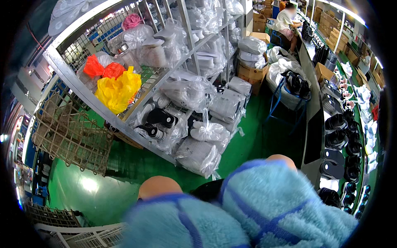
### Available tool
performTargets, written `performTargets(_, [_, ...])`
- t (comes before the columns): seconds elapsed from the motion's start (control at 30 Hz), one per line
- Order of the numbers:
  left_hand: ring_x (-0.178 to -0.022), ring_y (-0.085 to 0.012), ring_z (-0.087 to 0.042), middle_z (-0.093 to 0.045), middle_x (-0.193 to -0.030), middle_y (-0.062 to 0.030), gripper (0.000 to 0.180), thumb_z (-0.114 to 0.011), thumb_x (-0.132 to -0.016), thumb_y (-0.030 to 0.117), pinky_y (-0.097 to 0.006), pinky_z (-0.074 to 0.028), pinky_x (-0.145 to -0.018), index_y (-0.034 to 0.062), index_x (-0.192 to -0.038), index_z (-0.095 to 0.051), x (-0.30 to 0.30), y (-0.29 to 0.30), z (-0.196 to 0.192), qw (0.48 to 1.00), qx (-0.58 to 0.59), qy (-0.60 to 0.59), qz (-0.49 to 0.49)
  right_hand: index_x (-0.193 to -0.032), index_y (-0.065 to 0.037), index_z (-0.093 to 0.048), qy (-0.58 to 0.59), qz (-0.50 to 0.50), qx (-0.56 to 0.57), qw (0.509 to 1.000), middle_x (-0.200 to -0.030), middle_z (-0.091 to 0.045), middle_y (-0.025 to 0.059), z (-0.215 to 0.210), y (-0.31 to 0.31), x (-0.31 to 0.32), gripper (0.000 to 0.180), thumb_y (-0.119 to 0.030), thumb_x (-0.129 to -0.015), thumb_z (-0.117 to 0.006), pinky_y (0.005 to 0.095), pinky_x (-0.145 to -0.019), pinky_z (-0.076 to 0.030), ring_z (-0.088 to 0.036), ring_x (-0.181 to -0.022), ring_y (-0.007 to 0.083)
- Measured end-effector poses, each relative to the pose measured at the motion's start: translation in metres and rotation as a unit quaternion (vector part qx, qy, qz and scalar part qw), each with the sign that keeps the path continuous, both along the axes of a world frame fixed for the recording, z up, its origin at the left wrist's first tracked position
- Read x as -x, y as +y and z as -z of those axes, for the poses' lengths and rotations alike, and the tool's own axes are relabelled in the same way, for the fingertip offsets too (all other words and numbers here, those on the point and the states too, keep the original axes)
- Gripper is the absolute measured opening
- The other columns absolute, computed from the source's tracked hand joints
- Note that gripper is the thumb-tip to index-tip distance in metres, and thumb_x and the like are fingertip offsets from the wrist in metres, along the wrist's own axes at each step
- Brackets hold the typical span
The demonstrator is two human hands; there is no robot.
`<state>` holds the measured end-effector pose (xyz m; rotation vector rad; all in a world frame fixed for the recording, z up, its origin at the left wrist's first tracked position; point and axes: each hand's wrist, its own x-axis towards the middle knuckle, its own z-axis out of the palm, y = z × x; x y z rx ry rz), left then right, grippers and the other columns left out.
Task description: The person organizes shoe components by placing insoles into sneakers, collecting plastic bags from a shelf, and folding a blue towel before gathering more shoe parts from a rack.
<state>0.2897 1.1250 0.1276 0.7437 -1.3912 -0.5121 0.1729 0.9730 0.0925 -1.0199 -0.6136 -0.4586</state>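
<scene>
Neither of my hands shows in the head view. Light-blue plush cloth [269, 198] with darker blue bands fills the bottom of the picture. Two rounded patches of bare skin, which look like my knees [159, 187], stick out past its far edges. Between them lies a dark shape I cannot make out. Beyond stands a metal shelf rack [182, 68] loaded with clear plastic bags of pale insoles [198, 155]. Black insoles [163, 118] lie on its lower level. A yellow plastic bag [118, 89] and a red plastic bag [103, 68] hang at its near corner.
On the right runs a long bench with black shoes [337, 138] and soles. A blue-legged stand [285, 97] holds a sack with black shoes on top. To the left is a wire-mesh crate [74, 134] on the green floor [78, 190]. Another person [285, 20] sits far back.
</scene>
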Motion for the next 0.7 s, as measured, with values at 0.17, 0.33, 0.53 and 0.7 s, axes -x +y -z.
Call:
performTargets(0.17, [-0.095,-0.0213,-0.047,-0.049,-0.102,-0.0094,0.045,-0.049,-0.074,0.036,-0.038,-0.036,-0.083,0.0015,-0.104,-0.045,-0.004,-0.003,0.017,0.999,-0.030,0.028,-0.007,-0.103,0.000,-0.047,-0.045,-0.044,-0.031,0.998,-0.097,-0.052,0.0102,0.001,0.009,0.002,0.035,-0.023,-0.077,-0.048,0.0289,-0.072,-0.040,-0.051,-0.083,0.0178])
performTargets(0.33, [-0.094,-0.0210,-0.048,-0.050,-0.101,-0.0094,0.043,-0.049,-0.074,0.034,-0.038,-0.037,-0.083,0.0013,-0.103,-0.045,-0.005,0.004,0.013,0.999,-0.035,0.024,-0.022,-0.100,0.000,-0.049,-0.092,-0.106,-0.050,0.989,-0.094,-0.053,0.0095,-0.014,0.020,-0.003,0.032,-0.023,-0.077,-0.048,0.0275,-0.069,-0.040,-0.052,-0.079,0.0169])
performTargets(0.53, [-0.093,-0.0206,-0.048,-0.050,-0.100,-0.0093,0.042,-0.049,-0.074,0.032,-0.037,-0.037,-0.082,0.0011,-0.102,-0.045,-0.013,0.001,0.018,0.998,-0.042,0.031,-0.033,-0.097,0.000,-0.051,-0.163,-0.169,-0.077,0.969,-0.090,-0.054,0.0088,-0.022,0.030,-0.011,0.030,-0.022,-0.077,-0.047,0.0259,-0.064,-0.041,-0.052,-0.074,0.0157])
performTargets(0.7, [-0.092,-0.0203,-0.048,-0.050,-0.098,-0.0093,0.040,-0.049,-0.074,0.030,-0.036,-0.037,-0.081,0.0009,-0.101,-0.046,-0.010,-0.015,0.022,0.997,-0.055,0.045,-0.023,-0.095,0.000,-0.053,-0.238,-0.203,-0.119,0.942,-0.087,-0.055,0.0081,-0.029,0.035,-0.011,0.028,-0.021,-0.077,-0.047,0.0246,-0.061,-0.041,-0.053,-0.070,0.0147])
